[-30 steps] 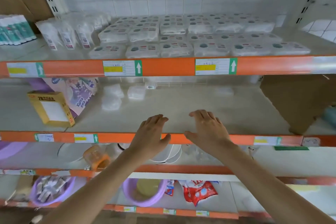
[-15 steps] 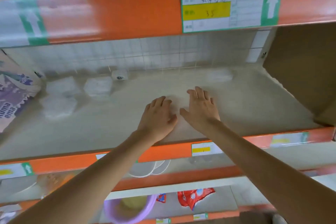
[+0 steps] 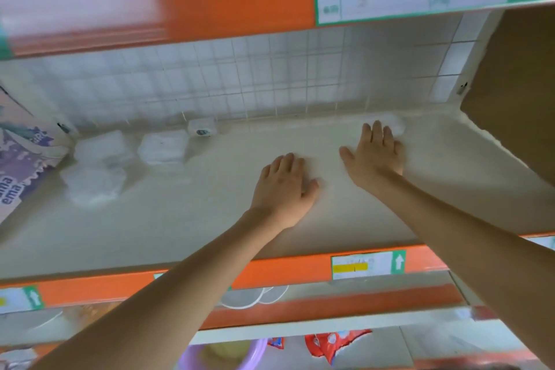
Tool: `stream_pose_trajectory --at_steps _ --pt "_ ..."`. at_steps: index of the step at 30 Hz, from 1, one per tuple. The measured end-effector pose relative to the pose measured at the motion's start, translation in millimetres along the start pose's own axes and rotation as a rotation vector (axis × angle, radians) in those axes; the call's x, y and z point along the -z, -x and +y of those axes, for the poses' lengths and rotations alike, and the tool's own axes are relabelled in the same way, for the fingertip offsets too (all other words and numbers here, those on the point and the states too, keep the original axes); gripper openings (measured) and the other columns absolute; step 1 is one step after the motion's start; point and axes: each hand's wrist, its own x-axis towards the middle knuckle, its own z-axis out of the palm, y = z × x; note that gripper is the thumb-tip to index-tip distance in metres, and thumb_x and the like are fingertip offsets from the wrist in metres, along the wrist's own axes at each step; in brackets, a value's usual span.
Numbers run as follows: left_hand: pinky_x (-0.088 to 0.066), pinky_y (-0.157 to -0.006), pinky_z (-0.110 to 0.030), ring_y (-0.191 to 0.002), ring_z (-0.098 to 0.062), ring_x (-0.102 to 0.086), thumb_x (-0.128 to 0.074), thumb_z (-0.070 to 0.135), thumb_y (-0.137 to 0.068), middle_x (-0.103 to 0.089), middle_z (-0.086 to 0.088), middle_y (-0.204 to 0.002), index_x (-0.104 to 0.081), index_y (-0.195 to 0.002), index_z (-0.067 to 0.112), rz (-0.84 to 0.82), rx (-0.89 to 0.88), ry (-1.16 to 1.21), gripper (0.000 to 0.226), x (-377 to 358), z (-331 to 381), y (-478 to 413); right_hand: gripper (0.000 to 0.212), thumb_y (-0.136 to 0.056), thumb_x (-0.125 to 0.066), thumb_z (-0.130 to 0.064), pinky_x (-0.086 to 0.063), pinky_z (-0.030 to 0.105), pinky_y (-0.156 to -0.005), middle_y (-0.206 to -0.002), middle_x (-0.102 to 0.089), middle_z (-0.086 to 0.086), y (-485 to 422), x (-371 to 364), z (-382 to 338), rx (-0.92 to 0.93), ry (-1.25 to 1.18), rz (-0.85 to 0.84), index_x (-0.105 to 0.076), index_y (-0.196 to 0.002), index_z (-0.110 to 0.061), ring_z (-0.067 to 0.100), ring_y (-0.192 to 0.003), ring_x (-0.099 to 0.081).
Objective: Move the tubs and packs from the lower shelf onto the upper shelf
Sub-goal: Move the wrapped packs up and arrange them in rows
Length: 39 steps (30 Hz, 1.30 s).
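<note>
Both arms reach into the lower shelf [image 3: 210, 219]. The right hand [image 3: 372, 159] is flat, fingers straight and close together, fingertips at the near edge of a white pack [image 3: 395, 126] by the back wall. The left hand [image 3: 283, 186], just left of it, lies palm down with relaxed fingers, holding nothing. Three more white packs [image 3: 102, 150] and a small white tub [image 3: 201, 127] sit well left of the left hand
</note>
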Motion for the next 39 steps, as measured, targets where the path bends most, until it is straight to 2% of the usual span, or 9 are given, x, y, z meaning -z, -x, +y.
stream_pose_trajectory --at_steps 4,6,9,13,17,22,26,30,39 --pt "-0.024 -0.111 -0.035 -0.137 -0.027 -0.034 0.001 0.060 -0.077 -0.043 -0.009 -0.145 -0.046 -0.136 0.007 0.010 0.030 0.009 0.091 1.0 -3.1 2.3 0.061 -0.100 -0.033 -0.042 -0.020 0.043 -0.114 -0.156 -0.027 0.010 13.3 -2.1 -13.8 0.085 0.044 0.095 -0.026 -0.149 -0.008 0.028 -0.143 -0.021" --pt "-0.024 -0.110 -0.035 -0.136 -0.027 -0.034 -0.007 0.055 -0.087 -0.044 -0.010 -0.144 -0.045 -0.136 0.007 0.017 0.065 -0.006 0.079 4.5 -12.1 3.4 0.057 -0.100 -0.034 -0.038 -0.017 0.043 -0.115 -0.154 -0.028 0.010 22.1 -3.8 -24.8 0.157 0.043 0.116 -0.029 -0.149 -0.010 0.026 -0.144 -0.020" --pt "-0.020 -0.113 -0.034 -0.138 -0.026 -0.030 -0.032 0.038 -0.100 -0.039 -0.009 -0.147 -0.039 -0.143 0.007 0.015 0.105 -0.027 0.053 12.3 -35.1 5.1 0.052 -0.100 -0.036 -0.029 -0.009 0.042 -0.118 -0.154 -0.027 0.010 34.8 -7.5 -43.4 0.288 0.022 0.121 -0.030 -0.149 -0.013 0.024 -0.144 -0.021" --pt "-0.019 -0.113 -0.033 -0.138 -0.024 -0.029 -0.041 0.028 -0.097 -0.039 -0.008 -0.147 -0.039 -0.141 0.009 0.047 0.127 -0.092 0.049 29.2 -67.7 4.9 0.051 -0.098 -0.040 -0.022 -0.008 0.041 -0.118 -0.150 -0.031 0.004 49.6 -11.1 -75.2 0.458 -0.055 0.115 -0.034 -0.148 -0.017 0.019 -0.140 -0.027" --pt "-0.023 -0.110 -0.035 -0.134 -0.028 -0.037 -0.045 0.031 -0.097 -0.045 -0.011 -0.140 -0.043 -0.137 0.007 0.123 0.227 -0.181 0.046 48.8 -105.0 -6.6 0.051 -0.097 -0.041 -0.020 -0.012 0.041 -0.116 -0.148 -0.034 0.003 55.6 -16.5 -109.1 0.577 -0.098 0.092 -0.037 -0.148 -0.017 0.021 -0.138 -0.030" --pt "-0.031 -0.099 -0.039 -0.115 -0.033 -0.047 -0.041 0.041 -0.097 -0.054 -0.016 -0.123 -0.050 -0.121 0.002 0.173 0.410 -0.299 0.047 67.6 -146.3 -31.2 0.049 -0.092 -0.049 -0.018 -0.021 0.041 -0.110 -0.135 -0.045 0.005 50.7 -25.5 -130.0 0.563 -0.143 0.155 -0.049 -0.140 -0.016 0.025 -0.126 -0.040" --pt "-0.029 -0.101 -0.039 -0.116 -0.031 -0.045 -0.033 0.056 -0.097 -0.055 -0.015 -0.122 -0.049 -0.119 0.003 0.112 0.513 -0.410 0.060 73.0 -160.1 -52.3 0.043 -0.084 -0.058 -0.012 -0.032 0.045 -0.101 -0.118 -0.056 0.009 42.5 -32.8 -137.2 0.577 -0.173 0.237 -0.062 -0.127 -0.013 0.031 -0.111 -0.051" --pt "-0.029 -0.100 -0.038 -0.119 -0.031 -0.044 -0.035 0.059 -0.096 -0.056 -0.014 -0.126 -0.048 -0.123 0.004 0.071 0.509 -0.439 0.062 73.9 -163.5 -67.3 0.041 -0.076 -0.068 -0.014 -0.043 0.043 -0.090 -0.108 -0.060 0.008 42.6 -40.9 -137.2 0.576 -0.198 0.317 -0.068 -0.116 -0.012 0.032 -0.100 -0.057" --pt "-0.032 -0.094 -0.036 -0.112 -0.030 -0.052 -0.036 0.057 -0.099 -0.062 -0.014 -0.118 -0.046 -0.124 0.002 0.108 0.495 -0.430 0.061 47.3 -171.9 -76.8 0.043 -0.079 -0.062 -0.024 -0.039 0.041 -0.095 -0.114 -0.058 0.006 43.4 -43.3 -138.7 0.588 -0.183 0.334 -0.066 -0.121 -0.014 0.029 -0.106 -0.054"
